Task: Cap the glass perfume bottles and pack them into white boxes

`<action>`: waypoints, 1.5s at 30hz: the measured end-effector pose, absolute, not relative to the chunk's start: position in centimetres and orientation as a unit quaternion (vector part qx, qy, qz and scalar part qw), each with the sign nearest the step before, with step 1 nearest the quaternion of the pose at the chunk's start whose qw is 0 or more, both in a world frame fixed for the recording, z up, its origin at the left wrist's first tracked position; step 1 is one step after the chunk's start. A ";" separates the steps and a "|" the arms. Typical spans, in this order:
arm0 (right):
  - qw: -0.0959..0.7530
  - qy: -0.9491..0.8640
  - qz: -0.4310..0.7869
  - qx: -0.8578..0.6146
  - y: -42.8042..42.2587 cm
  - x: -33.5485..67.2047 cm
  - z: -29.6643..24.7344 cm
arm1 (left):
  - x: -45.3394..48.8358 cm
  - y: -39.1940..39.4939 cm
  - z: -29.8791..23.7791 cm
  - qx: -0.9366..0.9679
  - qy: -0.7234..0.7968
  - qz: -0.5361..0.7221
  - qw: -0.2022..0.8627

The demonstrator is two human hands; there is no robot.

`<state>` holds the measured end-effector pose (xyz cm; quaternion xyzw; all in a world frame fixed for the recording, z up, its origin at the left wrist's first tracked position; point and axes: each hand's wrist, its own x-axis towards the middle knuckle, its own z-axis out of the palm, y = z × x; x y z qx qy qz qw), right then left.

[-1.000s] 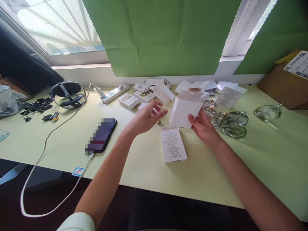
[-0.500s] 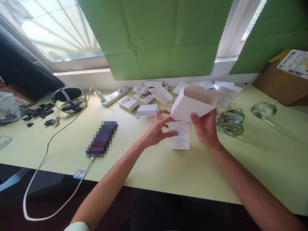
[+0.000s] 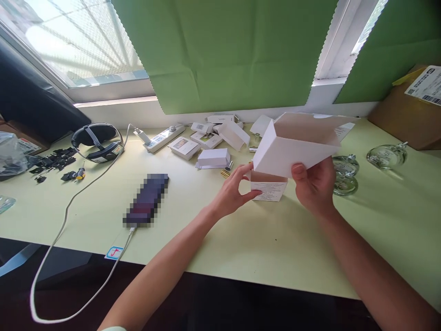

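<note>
our left hand point(image 3: 232, 193) has come in from the open air to the printed box point(image 3: 270, 191), which has gone from lying flat to standing with its open mouth showing, so we judge that both hands are now busy with packaging at once. the left grip is closed on the left end of that box, thumb against the printed face and fingers at its side; the box is at the middle of the table point(image 3: 248, 243), though whether its base touches down we cannot quite tell. our right hand point(image 3: 315, 181) has tipped the white carton point(image 3: 292, 156) further over, and its grip is clamped on the lower edge, the carton tilted just above the printed box with its mouth gaping up and to the right. both look like thin, smooth card with crisp folds, plain and matte on the carton, lined with small dark print on the box. beyond our left hand we find gold cylinders point(image 3: 225, 174) with a metallic shine near a small white box point(image 3: 213, 157), and to the right lie rounded, clear glass bottles point(image 3: 387, 156) that catch pale glints.
</note>
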<state>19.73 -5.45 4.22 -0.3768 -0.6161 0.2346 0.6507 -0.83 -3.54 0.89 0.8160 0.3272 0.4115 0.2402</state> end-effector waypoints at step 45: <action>0.513 -0.729 0.123 -0.436 -6.1 19.5 5.5 | -0.6 -3.6 1.4 0.782 0.300 0.474 0.272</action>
